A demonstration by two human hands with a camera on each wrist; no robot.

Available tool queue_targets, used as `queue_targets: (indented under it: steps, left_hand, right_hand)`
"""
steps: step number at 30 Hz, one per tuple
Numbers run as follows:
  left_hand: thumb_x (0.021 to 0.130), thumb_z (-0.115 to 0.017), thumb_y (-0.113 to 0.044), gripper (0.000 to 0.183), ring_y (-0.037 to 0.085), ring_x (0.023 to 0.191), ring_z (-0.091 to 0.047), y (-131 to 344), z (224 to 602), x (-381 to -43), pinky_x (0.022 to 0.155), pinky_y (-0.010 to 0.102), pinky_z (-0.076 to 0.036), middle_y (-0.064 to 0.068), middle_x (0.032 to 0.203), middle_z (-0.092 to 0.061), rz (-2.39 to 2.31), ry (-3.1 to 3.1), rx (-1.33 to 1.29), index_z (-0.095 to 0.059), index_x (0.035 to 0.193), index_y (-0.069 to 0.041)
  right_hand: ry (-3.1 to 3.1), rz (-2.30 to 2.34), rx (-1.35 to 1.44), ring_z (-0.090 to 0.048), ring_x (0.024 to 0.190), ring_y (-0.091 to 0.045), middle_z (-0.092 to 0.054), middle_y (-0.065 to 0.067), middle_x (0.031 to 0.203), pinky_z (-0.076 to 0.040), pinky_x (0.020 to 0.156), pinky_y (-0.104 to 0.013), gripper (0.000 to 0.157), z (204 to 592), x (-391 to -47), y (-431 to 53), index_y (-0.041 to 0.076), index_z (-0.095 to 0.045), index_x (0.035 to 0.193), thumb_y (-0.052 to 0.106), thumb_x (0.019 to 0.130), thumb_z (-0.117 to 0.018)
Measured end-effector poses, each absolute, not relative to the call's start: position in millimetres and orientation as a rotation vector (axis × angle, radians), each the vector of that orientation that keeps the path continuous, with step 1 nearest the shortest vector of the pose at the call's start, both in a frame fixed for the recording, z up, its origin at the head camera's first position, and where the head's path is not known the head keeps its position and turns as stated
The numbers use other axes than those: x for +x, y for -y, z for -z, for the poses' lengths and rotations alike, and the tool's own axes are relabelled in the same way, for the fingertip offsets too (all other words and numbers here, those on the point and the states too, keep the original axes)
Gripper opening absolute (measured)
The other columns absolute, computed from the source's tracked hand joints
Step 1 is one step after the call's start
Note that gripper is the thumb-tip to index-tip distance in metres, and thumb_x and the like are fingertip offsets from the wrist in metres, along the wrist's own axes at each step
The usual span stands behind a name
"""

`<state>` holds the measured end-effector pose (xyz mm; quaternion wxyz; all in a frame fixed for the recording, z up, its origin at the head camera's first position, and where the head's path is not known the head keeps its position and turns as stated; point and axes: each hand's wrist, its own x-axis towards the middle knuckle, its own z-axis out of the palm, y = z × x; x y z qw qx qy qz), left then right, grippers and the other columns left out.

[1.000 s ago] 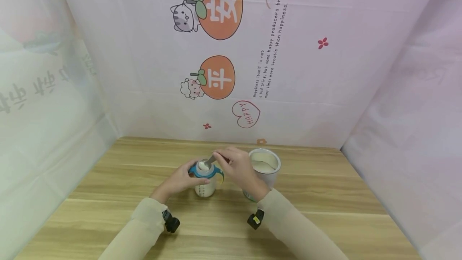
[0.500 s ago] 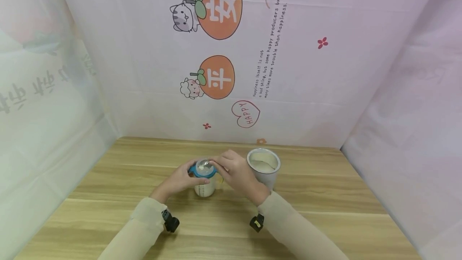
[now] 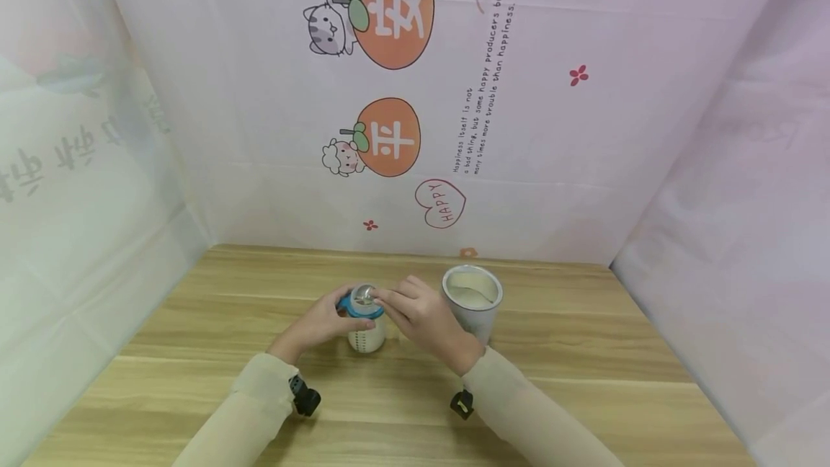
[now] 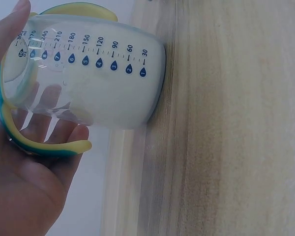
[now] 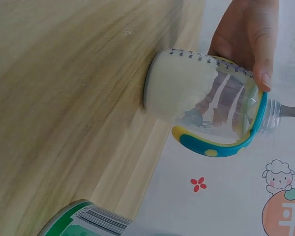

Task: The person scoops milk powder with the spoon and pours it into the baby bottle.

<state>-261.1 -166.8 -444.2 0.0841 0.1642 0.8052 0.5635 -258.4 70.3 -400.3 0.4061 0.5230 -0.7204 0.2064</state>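
Observation:
My left hand [image 3: 324, 321] grips a clear baby bottle [image 3: 366, 341] near its neck, thumb in front and fingers behind. The bottle stands upright on the table; its measuring marks and whitish contents show in the left wrist view, and a teal-and-yellow handle ring [image 5: 214, 147] circles its upper part. With the fingertips of my right hand [image 3: 424, 317] I pinch a metal spoon [image 3: 366, 295]. Its bowl is turned over at the bottle's open mouth, and part of its handle shows beyond the neck in the right wrist view. My right fingers hide the rest of the handle.
An open can [image 3: 476, 324] of pale powder stands just right of my right hand, partly behind it. The wooden table [image 3: 389, 409] meets a printed cloth backdrop [image 3: 532, 222] at the back. Cloth walls rise on the left and right.
The right hand has rolled over and lowered slightly, turning the spoon. White powder lay in its bowl a second ago; now its shiny metal back shows. The left hand and bottle stay in place.

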Motion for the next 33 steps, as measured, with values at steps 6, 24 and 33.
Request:
queue_targets:
  steps: [6, 24, 33]
  left_hand:
    - [0.085, -0.082, -0.036, 0.081, 0.025, 0.117, -0.057, 167.5, 444.8, -262.6, 0.101, 0.047, -0.046, 0.009, 0.131, -0.059, -1.671, -2.414, 0.512, -0.040, 0.152, -0.017]
    - [0.085, -0.082, -0.035, 0.082, 0.025, 0.118, -0.057, 168.2, 445.3, -262.5, 0.101, 0.048, -0.045, 0.009, 0.131, -0.059, -1.674, -2.407, 0.504, -0.039, 0.152, -0.016]
    - [0.084, -0.083, -0.036, 0.083, 0.025, 0.120, -0.056, 167.4, 445.4, -262.4, 0.103, 0.049, -0.044, 0.008, 0.133, -0.059, -1.680, -2.396, 0.497, -0.040, 0.152, -0.017]
  right_hand:
    - [1.800, -0.510, 1.299, -0.056, 0.077, -0.010, -0.066, 0.001, 0.087, -0.048, 0.067, -0.015, 0.022, 402.4, -257.9, -70.0, 0.008, -0.076, 0.113, 0.021, 0.103, -0.060]
    - [1.770, -0.493, 1.289, -0.056, 0.077, -0.010, -0.067, 0.000, 0.086, -0.048, 0.067, -0.015, 0.024, 400.9, -255.0, -70.5, 0.006, -0.076, 0.112, 0.021, 0.104, -0.058]
    - [1.747, -0.493, 1.291, -0.056, 0.074, -0.010, -0.066, 0.001, 0.084, -0.048, 0.065, -0.016, 0.025, 401.5, -255.7, -71.3, 0.007, -0.076, 0.112, 0.021, 0.105, -0.057]
